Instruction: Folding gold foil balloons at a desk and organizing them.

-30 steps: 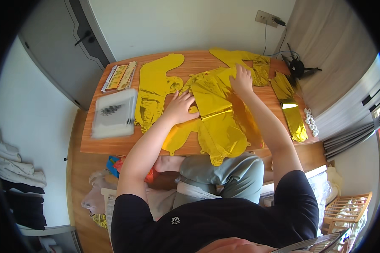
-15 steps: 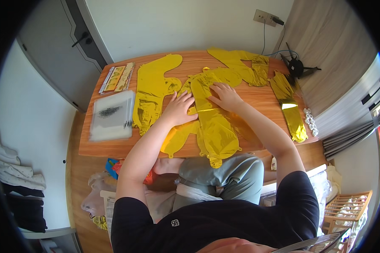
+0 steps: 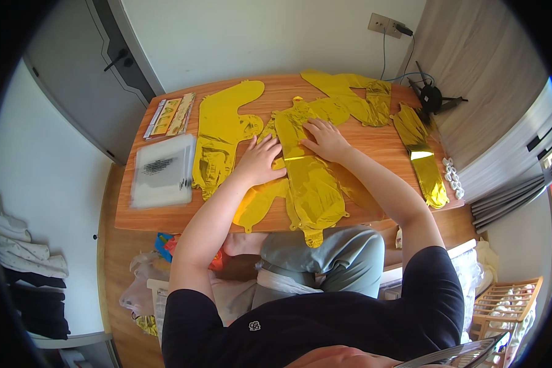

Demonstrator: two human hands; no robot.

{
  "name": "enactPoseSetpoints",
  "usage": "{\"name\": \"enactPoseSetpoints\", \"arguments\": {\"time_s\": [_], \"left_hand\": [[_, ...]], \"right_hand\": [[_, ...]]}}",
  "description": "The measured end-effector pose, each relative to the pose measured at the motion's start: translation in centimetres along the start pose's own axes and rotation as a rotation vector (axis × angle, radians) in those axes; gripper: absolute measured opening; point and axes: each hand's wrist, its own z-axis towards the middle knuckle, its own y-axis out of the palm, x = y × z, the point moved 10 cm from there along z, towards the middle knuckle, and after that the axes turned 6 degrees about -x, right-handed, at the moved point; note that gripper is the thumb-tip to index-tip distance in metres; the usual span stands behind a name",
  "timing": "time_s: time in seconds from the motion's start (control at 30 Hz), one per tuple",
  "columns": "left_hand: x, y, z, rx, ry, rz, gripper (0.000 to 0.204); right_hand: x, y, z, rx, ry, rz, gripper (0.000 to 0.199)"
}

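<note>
A flat, deflated gold foil balloon [image 3: 310, 178] lies lengthwise down the middle of the wooden table [image 3: 159, 218], its lower end hanging past the near edge. My left hand [image 3: 260, 161] rests flat with fingers spread on the balloon's left side. My right hand [image 3: 326, 138] presses flat on its upper right part. Neither hand grips anything. Another gold balloon [image 3: 222, 138] lies to the left of my left hand, and part of one more pokes out under the middle balloon.
More gold foil balloons lie at the back [image 3: 349, 98] and right [image 3: 422, 156] of the table. A clear plastic bag [image 3: 161, 172] and a packet of gold strips [image 3: 170, 115] sit at the left. A black stand [image 3: 432, 96] and small white pieces [image 3: 452, 178] are at the right.
My right hand came back from the far part of the table to the middle balloon. The folded foil has been laid out flat and straight. My left hand stayed close to its place.
</note>
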Motion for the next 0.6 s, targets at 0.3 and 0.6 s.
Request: {"name": "enactPoseSetpoints", "arguments": {"time_s": [0.3,0.6], "left_hand": [[-0.1,-1.0,-0.1,0.102,0.052,-0.244,0.086],[0.5,-7.3,-2.4,0.181,0.101,-0.482,0.070]], "right_hand": [[0.3,0.1,-0.3,0.066,-0.021,-0.037,0.061],[0.6,0.2,-0.3,0.042,0.006,-0.028,0.061]]}}
